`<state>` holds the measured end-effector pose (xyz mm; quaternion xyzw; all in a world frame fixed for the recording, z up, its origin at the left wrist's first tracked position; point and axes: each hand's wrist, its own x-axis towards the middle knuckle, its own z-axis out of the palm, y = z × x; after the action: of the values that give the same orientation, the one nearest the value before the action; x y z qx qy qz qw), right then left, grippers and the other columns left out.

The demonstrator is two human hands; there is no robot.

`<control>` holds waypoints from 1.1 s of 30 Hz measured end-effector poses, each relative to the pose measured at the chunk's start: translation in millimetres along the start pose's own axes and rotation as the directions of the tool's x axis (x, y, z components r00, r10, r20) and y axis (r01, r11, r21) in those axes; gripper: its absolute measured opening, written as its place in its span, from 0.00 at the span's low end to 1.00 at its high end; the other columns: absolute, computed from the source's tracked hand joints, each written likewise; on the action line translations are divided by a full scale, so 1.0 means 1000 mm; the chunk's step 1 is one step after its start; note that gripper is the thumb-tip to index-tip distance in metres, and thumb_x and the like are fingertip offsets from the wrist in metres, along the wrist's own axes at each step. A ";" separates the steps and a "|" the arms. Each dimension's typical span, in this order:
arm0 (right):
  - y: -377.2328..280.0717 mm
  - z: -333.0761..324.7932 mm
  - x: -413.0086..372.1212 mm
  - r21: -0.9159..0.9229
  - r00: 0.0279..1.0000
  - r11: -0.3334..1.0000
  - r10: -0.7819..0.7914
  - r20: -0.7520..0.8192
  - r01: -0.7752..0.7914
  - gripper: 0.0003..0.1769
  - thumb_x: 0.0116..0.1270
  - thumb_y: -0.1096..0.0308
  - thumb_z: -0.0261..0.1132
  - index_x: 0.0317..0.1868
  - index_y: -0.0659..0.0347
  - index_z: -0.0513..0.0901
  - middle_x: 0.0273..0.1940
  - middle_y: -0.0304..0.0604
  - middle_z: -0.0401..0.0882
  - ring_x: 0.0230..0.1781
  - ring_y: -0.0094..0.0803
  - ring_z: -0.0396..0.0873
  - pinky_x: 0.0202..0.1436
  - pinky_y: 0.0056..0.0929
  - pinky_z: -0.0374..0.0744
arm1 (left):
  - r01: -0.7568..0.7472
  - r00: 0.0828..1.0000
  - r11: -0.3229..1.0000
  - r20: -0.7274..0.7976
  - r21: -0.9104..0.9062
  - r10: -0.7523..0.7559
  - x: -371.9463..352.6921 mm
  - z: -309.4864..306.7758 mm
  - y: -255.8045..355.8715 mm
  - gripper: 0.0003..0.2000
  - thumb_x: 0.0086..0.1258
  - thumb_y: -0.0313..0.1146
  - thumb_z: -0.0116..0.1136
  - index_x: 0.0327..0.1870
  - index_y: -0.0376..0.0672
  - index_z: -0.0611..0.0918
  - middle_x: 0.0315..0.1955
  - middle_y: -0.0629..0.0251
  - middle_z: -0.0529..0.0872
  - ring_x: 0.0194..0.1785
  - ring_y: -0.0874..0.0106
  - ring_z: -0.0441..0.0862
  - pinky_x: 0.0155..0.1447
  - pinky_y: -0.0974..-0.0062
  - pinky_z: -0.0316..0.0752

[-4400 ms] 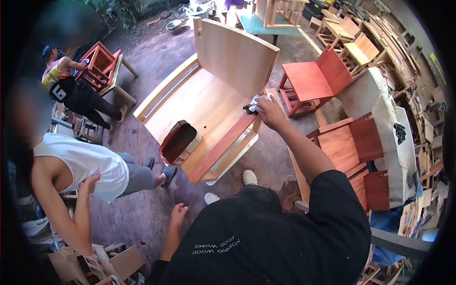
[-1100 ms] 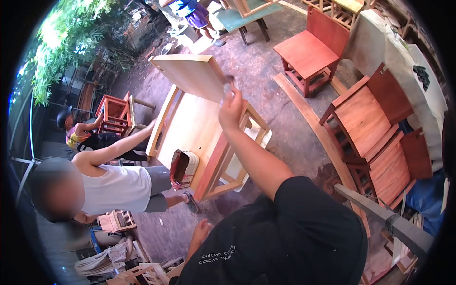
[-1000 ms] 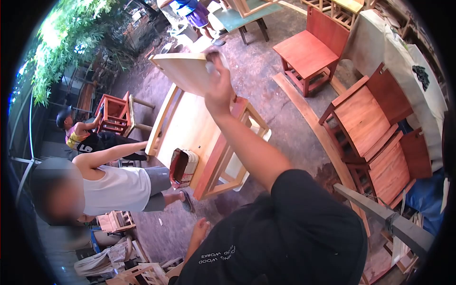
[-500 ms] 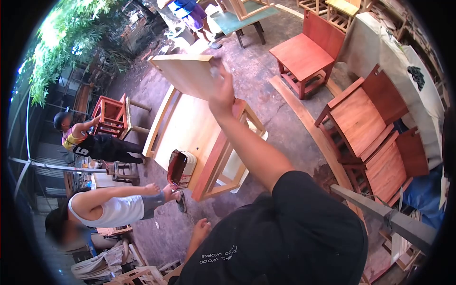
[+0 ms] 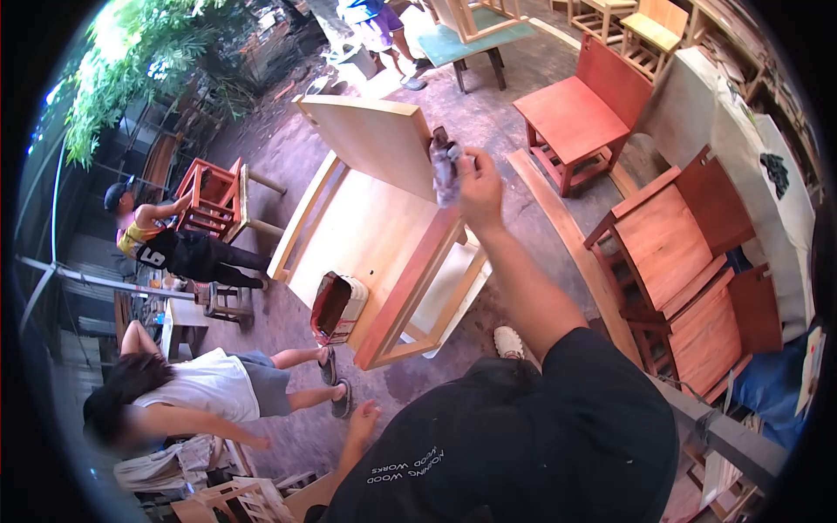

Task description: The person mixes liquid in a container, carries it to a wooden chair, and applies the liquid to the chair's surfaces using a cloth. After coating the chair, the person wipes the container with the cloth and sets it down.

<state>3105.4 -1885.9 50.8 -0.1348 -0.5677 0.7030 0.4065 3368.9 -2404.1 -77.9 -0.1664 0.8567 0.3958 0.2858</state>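
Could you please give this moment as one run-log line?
Right hand: holds stained cloth beside backrest | Left hand: lowered at side | Container: on pale seat | Armrest: reddish

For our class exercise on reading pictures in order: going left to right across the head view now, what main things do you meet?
Leaves → container → rag → right hand → upper red chair → black bundle on the pale sheet.
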 end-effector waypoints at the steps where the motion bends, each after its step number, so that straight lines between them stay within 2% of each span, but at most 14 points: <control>1: -0.011 -0.003 0.014 0.041 0.997 0.999 -0.007 0.073 0.004 0.10 0.69 0.68 0.59 0.45 0.66 0.78 0.33 0.41 0.80 0.34 0.24 0.75 0.39 0.25 0.74 | -0.029 0.999 0.999 -0.023 0.022 0.029 0.003 -0.001 -0.006 0.24 0.63 0.38 0.64 0.59 0.37 0.75 0.33 0.65 0.82 0.32 0.78 0.76 0.34 0.80 0.72; 5: -0.026 -0.004 0.055 0.047 0.966 0.999 -0.023 0.259 0.011 0.09 0.67 0.69 0.63 0.42 0.68 0.81 0.37 0.40 0.81 0.37 0.19 0.75 0.42 0.21 0.75 | 0.057 0.997 0.998 -0.043 -0.011 -0.057 -0.003 -0.002 -0.004 0.24 0.63 0.38 0.63 0.59 0.38 0.75 0.34 0.65 0.82 0.32 0.78 0.77 0.36 0.80 0.72; 7: -0.028 0.003 0.065 0.023 0.953 0.999 0.019 0.302 -0.028 0.08 0.65 0.71 0.64 0.40 0.67 0.82 0.36 0.42 0.81 0.37 0.23 0.77 0.42 0.23 0.75 | 0.071 0.997 0.995 -0.033 0.074 -0.068 -0.006 -0.002 -0.003 0.24 0.63 0.39 0.64 0.59 0.40 0.76 0.37 0.63 0.83 0.36 0.75 0.78 0.40 0.78 0.73; 9: -0.016 0.014 0.071 -0.153 0.928 0.930 -0.296 0.225 0.334 0.09 0.64 0.70 0.65 0.42 0.65 0.82 0.34 0.42 0.79 0.35 0.28 0.77 0.41 0.25 0.74 | 0.058 0.997 0.993 -0.054 0.103 -0.052 -0.010 0.000 -0.007 0.24 0.62 0.40 0.64 0.59 0.40 0.76 0.38 0.62 0.83 0.37 0.74 0.79 0.41 0.77 0.73; 10: -0.010 0.019 0.066 -0.240 0.913 0.882 -0.374 0.165 0.405 0.08 0.61 0.72 0.67 0.39 0.65 0.82 0.34 0.44 0.78 0.36 0.33 0.77 0.42 0.27 0.74 | 0.041 0.997 0.989 -0.066 0.142 -0.032 -0.011 0.000 -0.008 0.25 0.62 0.40 0.64 0.59 0.40 0.76 0.39 0.62 0.83 0.39 0.74 0.79 0.42 0.77 0.74; 11: -0.005 0.023 0.059 -0.236 0.911 0.882 -0.377 0.167 0.408 0.08 0.61 0.72 0.67 0.39 0.65 0.82 0.34 0.44 0.78 0.36 0.33 0.77 0.42 0.27 0.74 | 0.040 0.997 0.990 -0.070 0.138 -0.030 -0.012 0.001 -0.011 0.25 0.62 0.40 0.64 0.59 0.40 0.76 0.39 0.62 0.83 0.39 0.74 0.79 0.42 0.77 0.74; 13: 0.007 0.030 0.046 -0.190 0.946 0.928 -0.326 -0.002 0.319 0.07 0.59 0.74 0.68 0.36 0.65 0.80 0.34 0.44 0.78 0.36 0.33 0.77 0.42 0.28 0.74 | 0.002 0.995 0.977 -0.094 0.212 0.018 -0.011 0.002 -0.022 0.25 0.62 0.41 0.64 0.58 0.38 0.76 0.39 0.60 0.83 0.39 0.74 0.79 0.41 0.77 0.73; 14: 0.004 0.032 0.044 -0.154 0.934 0.925 -0.356 -0.041 0.346 0.08 0.56 0.77 0.70 0.34 0.65 0.78 0.34 0.44 0.77 0.35 0.35 0.76 0.42 0.29 0.74 | 0.004 0.995 0.978 -0.098 0.210 0.017 -0.014 0.003 -0.019 0.25 0.62 0.41 0.64 0.58 0.38 0.76 0.39 0.60 0.83 0.39 0.74 0.79 0.41 0.77 0.73; 16: -0.004 0.033 0.047 -0.180 0.897 0.887 -0.440 -0.050 0.426 0.08 0.55 0.78 0.69 0.34 0.65 0.78 0.34 0.45 0.77 0.36 0.38 0.76 0.41 0.30 0.74 | 0.078 0.995 0.996 -0.068 0.037 -0.075 -0.022 0.003 -0.017 0.25 0.63 0.41 0.64 0.58 0.37 0.76 0.40 0.59 0.83 0.40 0.73 0.79 0.42 0.77 0.74; 19: -0.014 0.036 0.050 -0.212 0.831 0.818 -0.555 -0.049 0.534 0.08 0.54 0.80 0.68 0.34 0.65 0.78 0.35 0.47 0.75 0.37 0.40 0.76 0.40 0.31 0.75 | 0.098 0.993 0.994 -0.065 -0.039 -0.101 -0.023 0.002 -0.030 0.25 0.63 0.40 0.64 0.58 0.38 0.76 0.41 0.59 0.83 0.40 0.73 0.79 0.42 0.77 0.74; 21: -0.012 0.039 0.050 -0.205 0.792 0.770 -0.609 0.041 0.604 0.09 0.53 0.82 0.67 0.34 0.65 0.78 0.35 0.47 0.75 0.37 0.41 0.76 0.41 0.32 0.75 | 0.109 0.992 0.993 -0.061 -0.043 -0.111 -0.020 0.001 -0.039 0.25 0.63 0.40 0.64 0.58 0.38 0.76 0.41 0.59 0.83 0.40 0.73 0.79 0.42 0.77 0.74; 26: 0.014 0.040 0.031 -0.227 0.816 0.788 -0.574 0.063 0.572 0.14 0.56 0.81 0.63 0.44 0.67 0.80 0.42 0.48 0.75 0.45 0.41 0.75 0.51 0.32 0.74 | 0.096 0.993 0.992 -0.083 0.081 -0.089 -0.012 0.002 -0.055 0.25 0.62 0.41 0.63 0.58 0.37 0.76 0.42 0.59 0.83 0.40 0.73 0.80 0.44 0.76 0.74; 30: 0.018 0.033 0.017 -0.234 0.847 0.814 -0.520 0.114 0.531 0.21 0.57 0.80 0.65 0.53 0.64 0.79 0.46 0.47 0.75 0.47 0.40 0.75 0.54 0.31 0.73 | 0.100 0.994 0.995 -0.047 0.023 -0.098 -0.011 0.002 -0.044 0.25 0.62 0.41 0.63 0.58 0.38 0.76 0.40 0.59 0.83 0.41 0.72 0.80 0.45 0.75 0.74; 33: 0.025 0.028 0.010 -0.214 0.895 0.869 -0.428 0.123 0.445 0.22 0.57 0.81 0.65 0.53 0.61 0.80 0.46 0.48 0.74 0.45 0.41 0.75 0.50 0.31 0.75 | 0.097 0.995 0.995 -0.026 0.019 -0.096 -0.008 0.001 -0.035 0.26 0.62 0.42 0.63 0.59 0.38 0.75 0.40 0.59 0.83 0.41 0.71 0.80 0.44 0.75 0.73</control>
<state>3070.7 -1898.9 39.9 -0.0253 -0.6774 0.5244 0.5153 3393.4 -2424.9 -94.2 -0.2097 0.8552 0.3705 0.2955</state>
